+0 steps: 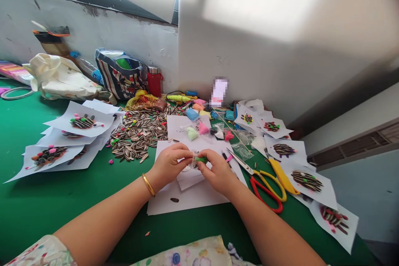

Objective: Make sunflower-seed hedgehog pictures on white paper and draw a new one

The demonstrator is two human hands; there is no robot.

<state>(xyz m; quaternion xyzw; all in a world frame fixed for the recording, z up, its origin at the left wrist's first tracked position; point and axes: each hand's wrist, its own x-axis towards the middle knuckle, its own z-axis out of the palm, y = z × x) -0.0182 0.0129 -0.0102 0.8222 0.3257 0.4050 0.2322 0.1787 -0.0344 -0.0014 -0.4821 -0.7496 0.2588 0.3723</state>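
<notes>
My left hand pinches the clear plastic end of a small bag of green modelling clay. On its other side, my right hand grips the green part between thumb and fingers. Both hands are close together above white paper sheets, and the fingers cover part of the bag. Just beyond them lie bags of pink clay, pale green clay and red clay. A single sunflower seed rests on the paper near my left wrist.
A heap of striped sunflower seeds spreads at left. Scissors and a yellow cutter lie right of my right hand. Seed-and-clay pictures on paper line the right edge, others the left. A red flask stands behind.
</notes>
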